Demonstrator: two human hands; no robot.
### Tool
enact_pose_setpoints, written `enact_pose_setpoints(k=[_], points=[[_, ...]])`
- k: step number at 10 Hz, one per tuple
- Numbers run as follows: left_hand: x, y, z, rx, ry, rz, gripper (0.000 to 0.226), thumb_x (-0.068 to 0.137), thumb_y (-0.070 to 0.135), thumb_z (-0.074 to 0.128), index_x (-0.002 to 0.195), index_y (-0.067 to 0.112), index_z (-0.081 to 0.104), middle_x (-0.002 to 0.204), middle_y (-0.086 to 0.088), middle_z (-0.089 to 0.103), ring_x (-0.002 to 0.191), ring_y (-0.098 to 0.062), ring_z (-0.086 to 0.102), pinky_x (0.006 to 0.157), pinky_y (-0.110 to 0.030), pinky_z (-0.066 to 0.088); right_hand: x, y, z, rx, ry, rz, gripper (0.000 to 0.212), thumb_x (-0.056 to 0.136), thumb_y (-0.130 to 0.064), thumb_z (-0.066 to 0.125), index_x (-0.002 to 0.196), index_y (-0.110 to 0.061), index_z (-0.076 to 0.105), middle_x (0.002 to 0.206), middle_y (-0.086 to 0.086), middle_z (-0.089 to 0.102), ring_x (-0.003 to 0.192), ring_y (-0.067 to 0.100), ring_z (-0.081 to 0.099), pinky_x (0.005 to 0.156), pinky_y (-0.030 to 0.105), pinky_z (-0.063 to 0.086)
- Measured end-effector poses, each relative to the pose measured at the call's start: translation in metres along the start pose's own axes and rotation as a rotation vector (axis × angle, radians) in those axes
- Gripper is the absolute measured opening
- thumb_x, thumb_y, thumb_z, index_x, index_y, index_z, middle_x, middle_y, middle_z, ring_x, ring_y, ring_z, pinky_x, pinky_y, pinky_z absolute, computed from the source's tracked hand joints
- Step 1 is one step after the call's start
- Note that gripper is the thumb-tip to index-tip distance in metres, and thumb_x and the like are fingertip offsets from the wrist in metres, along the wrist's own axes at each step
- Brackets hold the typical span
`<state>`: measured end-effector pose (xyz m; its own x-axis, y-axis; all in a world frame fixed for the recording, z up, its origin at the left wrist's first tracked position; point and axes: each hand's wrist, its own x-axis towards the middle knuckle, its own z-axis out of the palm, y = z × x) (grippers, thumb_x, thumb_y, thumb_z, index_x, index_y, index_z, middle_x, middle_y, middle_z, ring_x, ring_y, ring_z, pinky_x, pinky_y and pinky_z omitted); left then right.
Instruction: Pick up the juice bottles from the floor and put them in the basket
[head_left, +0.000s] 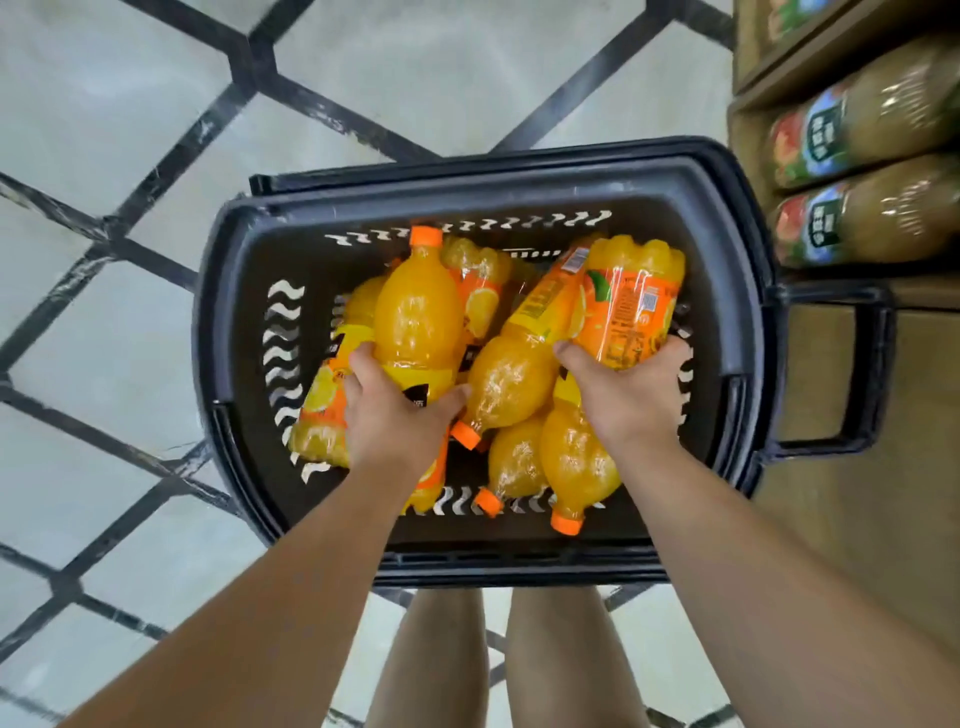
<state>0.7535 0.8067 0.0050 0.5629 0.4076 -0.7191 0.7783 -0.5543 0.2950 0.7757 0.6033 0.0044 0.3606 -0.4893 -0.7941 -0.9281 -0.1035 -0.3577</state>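
A dark blue plastic basket (519, 179) stands on the tiled floor in front of my legs, holding several orange juice bottles with orange caps. My left hand (397, 410) grips the lower body of one juice bottle (415, 306), whose cap points away from me, over the left half of the basket. My right hand (631, 392) holds a second juice bottle (631, 301) by its labelled body, bottom end pointing away, over the right half. Other bottles (519, 379) lie piled beneath both hands.
A wooden shelf (831, 57) rises at the right, with large greenish drink bottles (872, 122) lying on it. The basket's handle (862, 374) sticks out toward the shelf. Pale floor tiles with dark seams (130, 234) spread left and beyond the basket.
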Motion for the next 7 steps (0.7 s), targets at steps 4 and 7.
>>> enact_pose_setpoints(k=[4, 7], points=[[-0.005, 0.026, -0.081, 0.362, -0.14, 0.197, 0.104, 0.077, 0.046, 0.089, 0.158, 0.02, 0.031, 0.152, -0.014, 0.036, 0.137, -0.034, 0.043, 0.108, -0.047, 0.044, -0.025, -0.023, -0.044, -0.34, -0.214, -0.078, 0.112, 0.062, -0.068, 0.087, 0.148, -0.021, 0.031, 0.139, 0.007, 0.055, 0.124, 0.034, 0.057, 0.099, 0.047, 0.051], [-0.074, 0.083, -0.135, 0.702, -0.299, 0.507, 0.086, 0.076, 0.059, 0.084, 0.146, 0.025, 0.048, 0.139, -0.007, 0.046, 0.128, -0.028, 0.049, 0.102, -0.043, 0.048, -0.128, -0.035, -0.122, -0.463, -0.238, -0.242, 0.099, 0.068, -0.073, 0.08, 0.149, -0.03, 0.042, 0.145, 0.003, 0.054, 0.13, 0.028, 0.054, 0.104, 0.045, 0.049]])
